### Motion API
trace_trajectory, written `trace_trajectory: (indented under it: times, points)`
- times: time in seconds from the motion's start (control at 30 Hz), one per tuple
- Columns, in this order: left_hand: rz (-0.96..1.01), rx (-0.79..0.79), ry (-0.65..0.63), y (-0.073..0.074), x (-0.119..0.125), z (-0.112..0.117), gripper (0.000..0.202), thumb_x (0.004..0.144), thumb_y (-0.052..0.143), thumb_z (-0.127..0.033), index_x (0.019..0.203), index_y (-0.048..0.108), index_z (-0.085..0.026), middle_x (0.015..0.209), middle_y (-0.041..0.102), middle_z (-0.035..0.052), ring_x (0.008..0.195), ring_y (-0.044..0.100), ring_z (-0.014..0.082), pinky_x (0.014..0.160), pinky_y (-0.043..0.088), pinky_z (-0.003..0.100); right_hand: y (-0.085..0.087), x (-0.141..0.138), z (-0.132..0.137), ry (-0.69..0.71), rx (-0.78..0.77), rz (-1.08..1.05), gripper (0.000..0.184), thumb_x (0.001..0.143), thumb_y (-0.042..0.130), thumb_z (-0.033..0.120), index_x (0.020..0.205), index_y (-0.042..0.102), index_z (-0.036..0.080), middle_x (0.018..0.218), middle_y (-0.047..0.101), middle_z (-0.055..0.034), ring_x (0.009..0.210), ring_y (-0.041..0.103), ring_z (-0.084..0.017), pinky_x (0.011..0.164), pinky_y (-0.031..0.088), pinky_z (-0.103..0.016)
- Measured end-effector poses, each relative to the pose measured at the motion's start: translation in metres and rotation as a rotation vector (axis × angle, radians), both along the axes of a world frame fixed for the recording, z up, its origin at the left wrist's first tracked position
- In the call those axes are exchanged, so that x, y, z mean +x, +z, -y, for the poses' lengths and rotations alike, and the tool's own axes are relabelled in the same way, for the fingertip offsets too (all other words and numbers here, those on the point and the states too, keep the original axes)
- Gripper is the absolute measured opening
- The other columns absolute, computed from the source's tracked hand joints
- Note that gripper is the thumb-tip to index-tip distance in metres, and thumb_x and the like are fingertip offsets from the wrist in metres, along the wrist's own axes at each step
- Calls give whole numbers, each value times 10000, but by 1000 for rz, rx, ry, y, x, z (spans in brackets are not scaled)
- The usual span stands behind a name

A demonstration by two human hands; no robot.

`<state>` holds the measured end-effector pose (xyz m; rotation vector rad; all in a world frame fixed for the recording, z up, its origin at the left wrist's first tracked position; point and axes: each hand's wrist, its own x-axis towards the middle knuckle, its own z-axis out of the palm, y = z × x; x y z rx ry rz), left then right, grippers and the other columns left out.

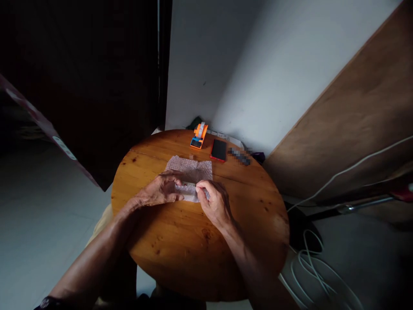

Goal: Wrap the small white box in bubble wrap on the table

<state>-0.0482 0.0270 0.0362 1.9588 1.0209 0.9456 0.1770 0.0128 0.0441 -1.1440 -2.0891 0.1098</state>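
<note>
A sheet of bubble wrap (pixel 190 168) lies on a round wooden table (pixel 251 215). Its near edge is rolled or folded around a small object that I cannot make out. My left hand (pixel 159 191) grips the left end of that roll with curled fingers. My right hand (pixel 214 200) pinches the right end between thumb and fingers. Both hands rest on the tabletop near its middle.
At the table's far edge stand an orange tape dispenser (pixel 198 137), a red-edged phone (pixel 219 150) lying flat and a dark blurred item (pixel 240 156). A wooden board (pixel 355 116) leans on the wall at right. White cables (pixel 316 267) lie on the floor.
</note>
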Motion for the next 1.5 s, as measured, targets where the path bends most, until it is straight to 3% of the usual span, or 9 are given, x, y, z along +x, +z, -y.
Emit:
trace_trajectory:
  times: [0.13, 0.27, 0.33, 0.5, 0.93, 1.03, 1.2, 1.5]
  points:
    - [54, -50, 89, -5, 10, -2, 144, 773, 684, -302, 725, 595, -200, 1075, 704, 100, 975, 649, 228, 864, 526, 353, -1, 5, -2, 39, -136, -77, 97, 883, 570, 288, 934, 620, 222, 894, 723, -48, 860, 666, -204, 816, 479, -343]
    - [178, -124, 47, -9, 15, -3, 220, 793, 678, -338, 717, 548, -177, 1063, 708, 100, 942, 653, 196, 806, 513, 301, -5, 15, -9, 68, -305, -167, 484, 745, 697, 285, 1206, 568, 213, 1085, 718, -80, 971, 680, -222, 863, 516, -370]
    - [229, -135, 48, -13, 17, -4, 244, 789, 693, -347, 712, 543, -171, 1034, 708, 94, 918, 648, 180, 789, 502, 284, -7, 16, -13, 48, -363, -211, 452, 745, 682, 274, 1183, 591, 214, 1003, 733, -59, 917, 692, -208, 822, 534, -357]
    - [334, -186, 73, -20, 23, -6, 331, 743, 748, -392, 667, 526, -160, 963, 703, 88, 811, 623, 141, 703, 481, 247, -12, 14, -19, 75, -480, -291, 175, 805, 585, 265, 943, 675, 207, 870, 749, -34, 790, 702, -177, 658, 542, -282]
    - [389, -247, 112, -26, 32, -8, 338, 739, 708, -396, 647, 471, -173, 918, 696, 63, 677, 559, 97, 568, 417, 210, -15, 15, -21, 6, -436, -273, 165, 844, 556, 318, 796, 670, 208, 659, 660, 7, 598, 604, -143, 563, 472, -243]
    - [418, -307, 111, -23, 34, -9, 334, 714, 744, -402, 726, 501, -174, 871, 668, 36, 679, 562, 103, 577, 431, 214, -22, 14, -23, -15, -419, -262, 149, 836, 553, 306, 807, 664, 212, 688, 681, -2, 618, 627, -155, 584, 487, -259]
    - [435, -348, 125, -18, 38, -8, 418, 699, 756, -374, 1028, 575, -188, 865, 626, 15, 670, 558, 112, 564, 436, 216, -29, 13, -22, -65, -366, -201, 135, 850, 545, 296, 887, 662, 240, 825, 737, -21, 754, 695, -194, 690, 531, -305]
    - [371, -320, 188, -24, 38, -10, 319, 724, 681, -307, 995, 637, -145, 877, 641, 37, 637, 529, 98, 550, 434, 208, -31, 15, -23, -165, -225, -32, 174, 859, 556, 252, 1000, 658, 258, 885, 744, -31, 796, 688, -200, 702, 515, -300]
